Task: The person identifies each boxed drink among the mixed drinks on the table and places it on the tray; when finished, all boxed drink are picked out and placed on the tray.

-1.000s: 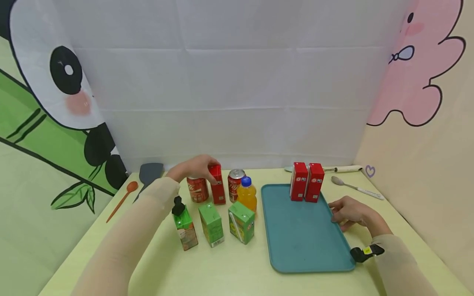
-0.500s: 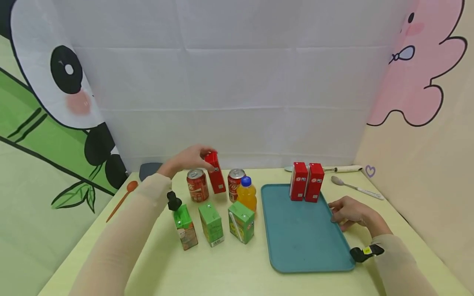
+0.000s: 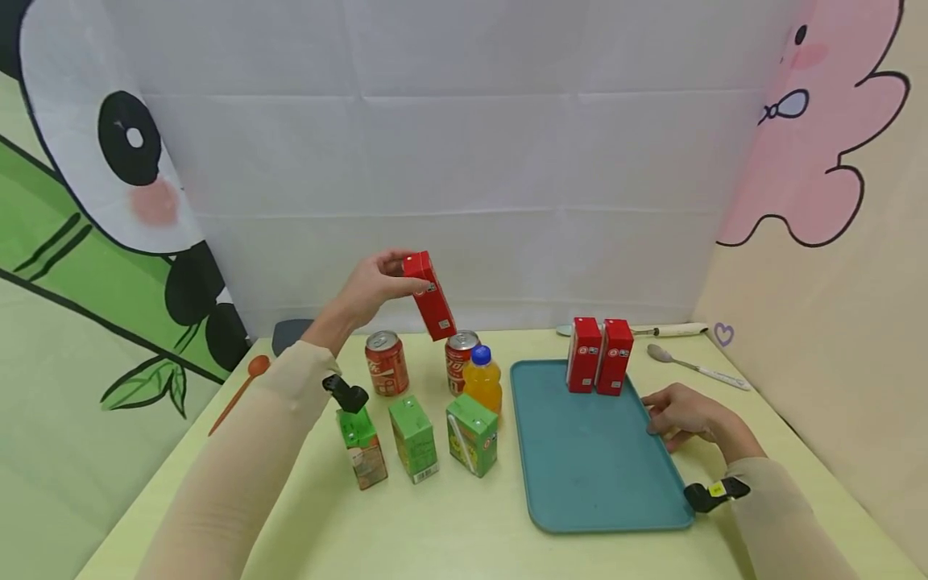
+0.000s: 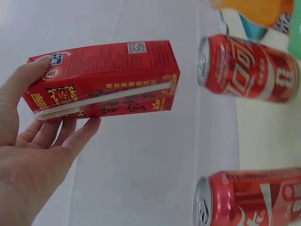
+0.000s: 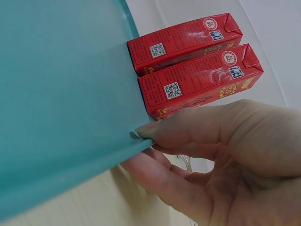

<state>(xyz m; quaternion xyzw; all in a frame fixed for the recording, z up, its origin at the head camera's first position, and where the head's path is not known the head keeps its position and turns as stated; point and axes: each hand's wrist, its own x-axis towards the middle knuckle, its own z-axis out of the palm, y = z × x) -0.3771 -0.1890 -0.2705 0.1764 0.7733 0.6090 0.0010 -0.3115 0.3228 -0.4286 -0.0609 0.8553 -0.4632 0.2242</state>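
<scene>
My left hand (image 3: 370, 286) grips a red drink carton (image 3: 430, 296) by its upper end and holds it tilted in the air, above the table's back edge. In the left wrist view a white straw runs along the side of this carton (image 4: 136, 70). Behind and below it stand two red soda cans (image 3: 387, 364). My right hand (image 3: 685, 413) pinches the right rim of a teal tray (image 3: 594, 483), thumb on top and fingers underneath, as the right wrist view shows. Two more red cartons (image 5: 202, 80) stand upright side by side at the tray's far end.
An orange juice bottle (image 3: 483, 383) with a blue cap stands left of the tray. Several green cartons (image 3: 413, 441) line up in front of the cans. An orange spoon (image 3: 242, 391) and a dark spatula (image 3: 290, 332) lie at the left, a grey-headed spoon (image 3: 699, 368) at the right.
My left hand has lifted the red carton off the table from between the two cans, raising it and tilting it, its lower end now swung right. The right hand stays on the tray rim.
</scene>
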